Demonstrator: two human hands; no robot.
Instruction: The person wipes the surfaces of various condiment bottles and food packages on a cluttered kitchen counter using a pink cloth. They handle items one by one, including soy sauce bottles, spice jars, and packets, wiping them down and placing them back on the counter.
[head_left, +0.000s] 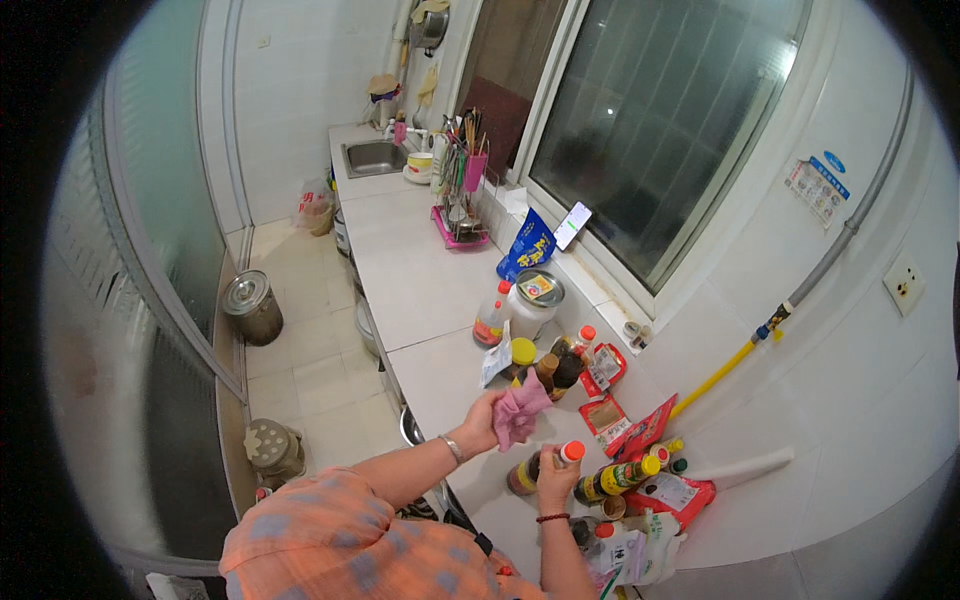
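In my left hand (480, 420) is a crumpled pink cloth (520, 411), held above the countertop in front of several seasoning bottles. My right hand (559, 480) grips the neck of a bottle of dark liquid (523, 474) with a red cap, which seems to stand on the counter. Right beside it a yellow-capped sauce bottle (607, 480) leans at an angle. Just beyond the cloth are a yellow-lidded jar (523, 351) and a brown-capped bottle (547, 366), partly hidden by the cloth.
Red seasoning packets (606, 420) lie along the wall. Further back stand a white canister (531, 307), a blue pouch (527, 247) and a phone (572, 225) at the window. A utensil rack (465, 195) and a sink (373, 157) occupy the far counter. A lidded metal bin (253, 307) stands on the floor.
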